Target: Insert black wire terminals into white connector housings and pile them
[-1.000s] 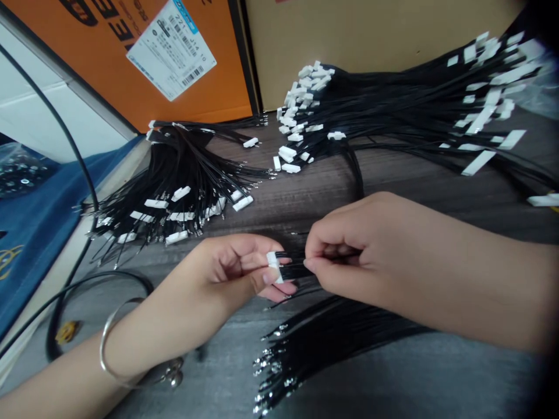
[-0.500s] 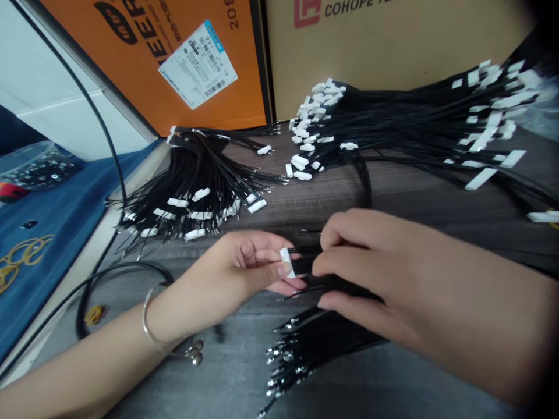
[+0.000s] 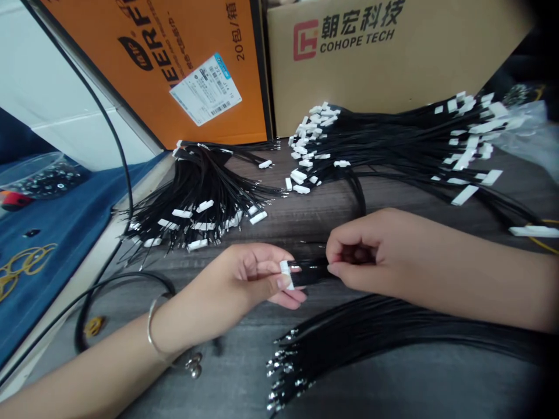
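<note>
My left hand [image 3: 262, 279] pinches a white plastic connector [image 3: 286, 274] between thumb and fingers. Black wires [image 3: 311, 269] run from the connector's right side toward my right hand [image 3: 362, 253]. The right thumb and index finger are pressed together on these wires, a short way from the connector; the other fingers are curled in. Whether a single wire or several are in that pinch, I cannot tell. Just below both hands lies a bundle of loose black wires [image 3: 340, 337] with bare metal terminals at their left ends.
Wires with white connectors form a pile [image 3: 205, 180] at left and a larger bundle [image 3: 384, 139] at back right. Behind stand an orange carton [image 3: 192, 35] and a brown carton [image 3: 419, 75]. A black cable [image 3: 117, 139] loops at left, near yellow rubber bands [image 3: 30, 265].
My right hand has drawn its fingers together into a pinch on the wires and shifted slightly. My left hand keeps hold of the connector. The view has tilted up a little.
</note>
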The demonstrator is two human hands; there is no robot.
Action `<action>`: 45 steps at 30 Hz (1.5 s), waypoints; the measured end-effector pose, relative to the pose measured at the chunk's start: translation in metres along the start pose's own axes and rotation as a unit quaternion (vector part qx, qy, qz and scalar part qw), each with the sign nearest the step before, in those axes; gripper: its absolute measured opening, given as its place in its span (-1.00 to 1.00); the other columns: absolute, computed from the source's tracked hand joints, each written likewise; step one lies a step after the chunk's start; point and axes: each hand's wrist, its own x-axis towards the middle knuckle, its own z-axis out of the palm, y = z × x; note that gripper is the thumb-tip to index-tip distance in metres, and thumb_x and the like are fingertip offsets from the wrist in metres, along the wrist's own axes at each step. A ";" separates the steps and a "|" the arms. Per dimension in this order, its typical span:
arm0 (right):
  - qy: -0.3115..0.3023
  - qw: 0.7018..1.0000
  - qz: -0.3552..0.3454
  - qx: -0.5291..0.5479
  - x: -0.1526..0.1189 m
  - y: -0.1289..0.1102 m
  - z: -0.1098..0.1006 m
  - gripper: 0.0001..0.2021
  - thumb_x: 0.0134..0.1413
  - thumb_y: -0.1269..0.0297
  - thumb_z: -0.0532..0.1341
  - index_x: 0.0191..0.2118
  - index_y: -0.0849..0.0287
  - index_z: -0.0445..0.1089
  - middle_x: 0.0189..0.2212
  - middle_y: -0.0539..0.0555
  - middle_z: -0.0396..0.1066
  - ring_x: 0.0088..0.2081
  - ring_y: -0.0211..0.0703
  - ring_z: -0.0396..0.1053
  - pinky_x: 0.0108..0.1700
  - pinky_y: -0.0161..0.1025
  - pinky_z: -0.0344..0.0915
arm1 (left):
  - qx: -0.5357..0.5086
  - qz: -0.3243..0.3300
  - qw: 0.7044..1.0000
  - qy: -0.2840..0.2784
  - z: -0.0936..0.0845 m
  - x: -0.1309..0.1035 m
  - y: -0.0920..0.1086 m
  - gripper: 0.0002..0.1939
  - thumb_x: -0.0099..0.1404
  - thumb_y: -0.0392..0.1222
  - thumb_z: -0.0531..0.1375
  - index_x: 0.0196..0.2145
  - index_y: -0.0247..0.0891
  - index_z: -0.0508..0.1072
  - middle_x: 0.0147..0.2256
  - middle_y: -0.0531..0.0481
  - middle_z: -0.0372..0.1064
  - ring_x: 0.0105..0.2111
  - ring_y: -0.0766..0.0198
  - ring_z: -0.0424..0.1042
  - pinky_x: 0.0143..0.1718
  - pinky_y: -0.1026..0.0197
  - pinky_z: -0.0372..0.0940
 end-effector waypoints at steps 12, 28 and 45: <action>0.059 0.997 -0.038 -0.024 0.000 0.000 0.008 -0.92 -0.16 0.39 0.13 -0.57 0.11 0.30 -0.70 -0.17 0.20 -0.64 -0.44 0.08 -0.61 -0.42 0.02 | 0.027 -0.011 1.000 -0.001 0.002 0.001 0.004 -0.89 0.20 -0.36 0.19 -0.29 -0.43 0.38 -0.40 -0.09 0.48 -0.37 0.31 0.49 -0.27 0.28 0.43; 0.070 0.996 -0.012 -0.045 -0.002 -0.005 0.009 -0.90 -0.17 0.37 0.12 -0.59 0.11 0.34 -0.71 -0.14 0.26 -0.65 -0.40 0.14 -0.56 -0.35 0.08 | 0.056 -0.003 0.998 0.000 0.004 0.000 0.004 -0.92 0.20 -0.35 0.18 -0.32 -0.42 0.39 -0.43 -0.07 0.48 -0.40 0.33 0.48 -0.30 0.30 0.42; 0.076 0.996 -0.035 -0.039 -0.004 -0.008 0.007 -0.88 -0.17 0.40 0.10 -0.59 0.11 0.33 -0.70 -0.18 0.25 -0.65 -0.45 0.14 -0.58 -0.41 0.08 | 0.021 0.009 1.000 -0.014 0.000 0.000 0.000 -0.87 0.20 -0.35 0.19 -0.25 -0.41 0.37 -0.41 -0.07 0.48 -0.39 0.31 0.49 -0.31 0.27 0.43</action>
